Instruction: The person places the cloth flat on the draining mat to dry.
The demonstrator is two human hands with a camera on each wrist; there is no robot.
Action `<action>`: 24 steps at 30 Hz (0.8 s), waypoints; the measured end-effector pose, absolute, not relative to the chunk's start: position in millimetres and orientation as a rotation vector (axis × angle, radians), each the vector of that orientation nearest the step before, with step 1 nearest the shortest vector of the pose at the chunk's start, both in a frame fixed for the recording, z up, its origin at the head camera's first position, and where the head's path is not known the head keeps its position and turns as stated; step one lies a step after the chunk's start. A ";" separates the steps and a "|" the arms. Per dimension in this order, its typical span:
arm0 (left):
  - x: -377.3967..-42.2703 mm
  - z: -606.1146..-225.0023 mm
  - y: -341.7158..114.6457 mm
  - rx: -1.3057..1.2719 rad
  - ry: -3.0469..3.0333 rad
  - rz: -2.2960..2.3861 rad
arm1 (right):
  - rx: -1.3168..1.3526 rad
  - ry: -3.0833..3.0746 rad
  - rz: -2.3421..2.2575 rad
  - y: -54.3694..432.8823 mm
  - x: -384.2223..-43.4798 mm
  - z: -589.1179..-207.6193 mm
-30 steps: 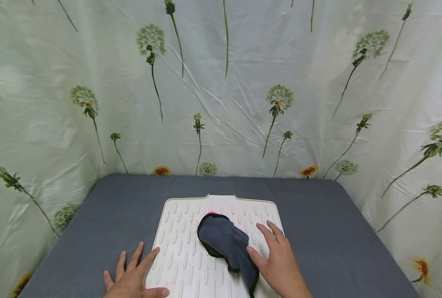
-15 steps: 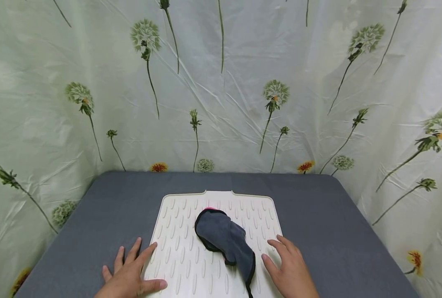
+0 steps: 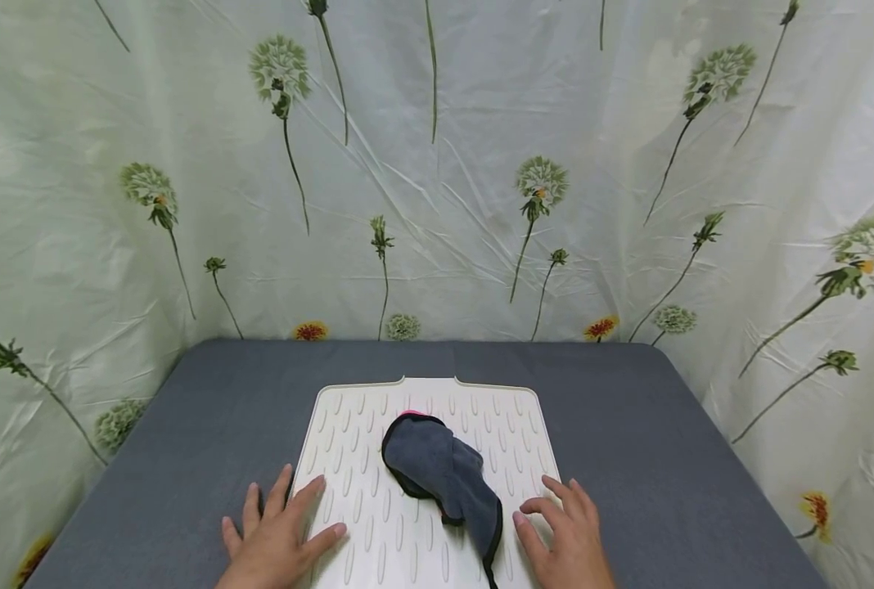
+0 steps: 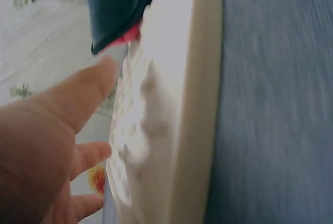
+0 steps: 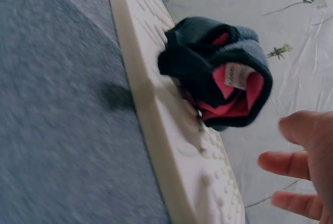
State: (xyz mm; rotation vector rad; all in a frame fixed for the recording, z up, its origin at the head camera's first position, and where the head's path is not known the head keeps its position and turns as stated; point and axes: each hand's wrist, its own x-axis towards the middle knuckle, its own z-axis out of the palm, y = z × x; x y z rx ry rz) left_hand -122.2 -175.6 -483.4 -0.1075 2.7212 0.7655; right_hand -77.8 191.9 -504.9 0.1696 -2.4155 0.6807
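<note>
Lying on ribbed white tray [image 3: 356,523]: dark-grey, pink-lined cloth [image 3: 443,468].
Left hand [image 3: 277,540] at its eight o'clock, right hand [image 3: 568,541] at four; fingers apart.

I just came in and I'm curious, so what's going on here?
A person has a left hand spread by the left edge of a white bumpy board and a right hand by its right edge. A blue-grey cloth with black edging and some pink showing lies bunched up on the board, between the hands. Right now, neither hand is holding it.
</note>
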 end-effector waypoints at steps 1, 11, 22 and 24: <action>-122.2 -481.7 -170.3 -0.084 2.741 0.785 | 0.169 -2.403 0.698 190.7 -77.4 -505.9; -134.8 -476.9 -127.9 0.075 2.944 0.933 | 0.020 -2.594 0.873 173.7 -69.9 -495.6; -147.0 -480.9 -104.1 0.073 3.084 1.029 | -0.045 -2.663 0.962 167.6 -70.1 -488.1; -148.5 -481.9 -100.9 0.065 3.079 1.038 | -0.055 -2.681 0.967 167.4 -69.7 -488.0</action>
